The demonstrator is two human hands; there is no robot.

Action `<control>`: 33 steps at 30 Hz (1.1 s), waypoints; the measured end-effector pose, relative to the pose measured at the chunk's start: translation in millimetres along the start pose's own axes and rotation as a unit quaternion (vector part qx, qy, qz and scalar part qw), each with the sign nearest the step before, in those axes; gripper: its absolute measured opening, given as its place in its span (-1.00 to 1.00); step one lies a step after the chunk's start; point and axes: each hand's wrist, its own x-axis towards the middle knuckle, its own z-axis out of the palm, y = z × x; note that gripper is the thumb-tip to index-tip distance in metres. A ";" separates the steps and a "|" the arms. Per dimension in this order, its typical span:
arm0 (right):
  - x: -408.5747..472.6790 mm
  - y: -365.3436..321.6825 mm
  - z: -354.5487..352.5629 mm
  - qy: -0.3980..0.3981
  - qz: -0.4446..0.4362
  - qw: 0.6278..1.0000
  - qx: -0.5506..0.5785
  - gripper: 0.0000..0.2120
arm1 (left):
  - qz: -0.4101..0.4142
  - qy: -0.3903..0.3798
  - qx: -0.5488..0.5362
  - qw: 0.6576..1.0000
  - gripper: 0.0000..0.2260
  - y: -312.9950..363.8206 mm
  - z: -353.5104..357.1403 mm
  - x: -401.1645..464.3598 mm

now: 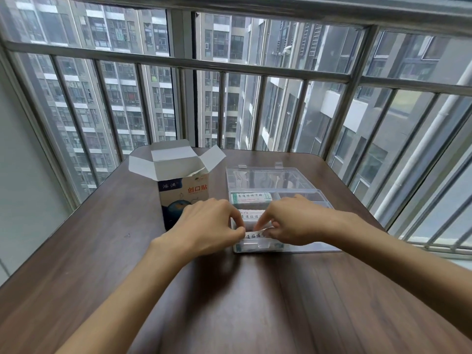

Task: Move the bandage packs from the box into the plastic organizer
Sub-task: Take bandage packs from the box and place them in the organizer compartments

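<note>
The bandage box (pixel 184 192) stands upright on the table with its top flaps open, left of the clear plastic organizer (pixel 301 194). A white bandage pack (pixel 255 235) sits over the organizer's nearest left compartment. My left hand (pixel 207 226) pinches its left end and my right hand (pixel 293 221) pinches its right end. A second pack (pixel 251 215) lies in the compartment behind it, and a third pack (pixel 251 197) lies further back. The organizer's lid (pixel 265 177) lies open behind the organizer.
The dark wooden table (pixel 229 302) stands against a barred window (pixel 229 72), with its far edge just behind the box and the organizer. A pale wall runs along the left side.
</note>
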 end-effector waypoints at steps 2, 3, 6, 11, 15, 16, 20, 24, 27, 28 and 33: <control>3.6 1.2 -1.8 -0.030 0.004 0.999 0.023 -0.73 | 0.005 0.009 0.002 1.000 -0.83 -1.2 -0.2 -0.9; 6.0 3.4 -2.7 -0.037 0.008 0.998 0.051 -0.73 | 0.008 0.006 0.000 1.000 -0.82 -1.8 -0.5 -1.4; 11.5 8.5 -5.8 -0.043 0.023 0.988 0.145 -0.75 | 0.007 -0.026 -0.010 1.000 -0.76 -1.9 -0.6 -1.1; 11.0 11.2 -14.0 -0.055 0.032 0.987 0.150 -0.77 | -0.025 -0.035 -0.058 0.997 -0.87 -2.8 3.6 7.5; 3.0 20.6 -31.5 -0.059 0.101 0.985 0.126 -0.75 | -0.023 -0.043 -0.048 0.998 -0.88 -3.9 3.2 9.5; 1.3 20.5 -32.5 -0.076 0.115 0.984 0.113 -0.75 | -0.020 -0.042 -0.043 0.998 -0.88 -3.8 2.5 9.8; 0.9 11.6 -24.5 -0.112 0.128 0.984 0.058 -0.76 | -0.013 -0.030 -0.034 0.999 -0.84 -3.9 4.4 6.7; 0.5 5.1 -23.5 -0.141 0.132 0.974 0.115 -0.75 | -0.017 -0.019 -0.057 0.998 -0.80 -4.1 10.8 2.7; -1.2 8.5 -26.7 -0.101 0.143 0.978 0.114 -0.74 | -0.043 -0.019 -0.091 0.995 -0.86 -3.8 14.6 3.5; -0.9 9.0 -27.1 -0.085 0.146 0.981 0.096 -0.73 | -0.055 -0.020 -0.104 0.993 -0.88 -3.6 15.1 4.2; 4.5 -2.8 -23.9 -0.138 0.175 0.975 0.017 -0.68 | -0.092 -0.025 -0.143 0.985 -0.91 -2.4 16.7 6.1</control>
